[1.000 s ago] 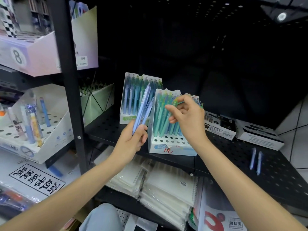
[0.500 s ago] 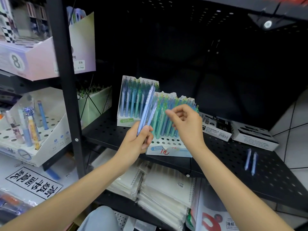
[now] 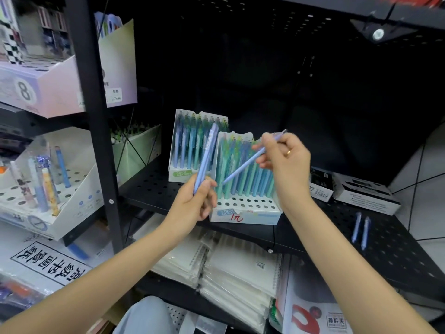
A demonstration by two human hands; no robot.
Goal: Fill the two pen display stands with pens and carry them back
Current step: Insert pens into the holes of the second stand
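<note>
my left hand is closed around the lower end of a pale blue pen, maybe more than one, i cannot tell, and it stands nearly upright with its top leaning a little to the right, up in front of the rear stand. my right hand pinches a second pale blue pen between thumb and fingertips near its upper end; this one slants down to the left, its tip hanging in front of the pens in the front stand, above the rows of holes, not in any hole. there is a ring on one finger of that hand. both stands sit on the black perforated shelf, the front one touching or just overlapping the lower right corner of the rear one. the rear stand looks packed with blue and teal pens. the front stand holds blue and green pens in its back rows, while the holes along its front show bare, and its front face carries a red handwritten price mark. well to the right on the same shelf two loose blue pens lie side by side, and behind them sit two flat boxes. under the shelf are stacks of wrapped spiral notebooks. to the left, past the black upright post, a white display tray holds a few scattered pens.
</note>
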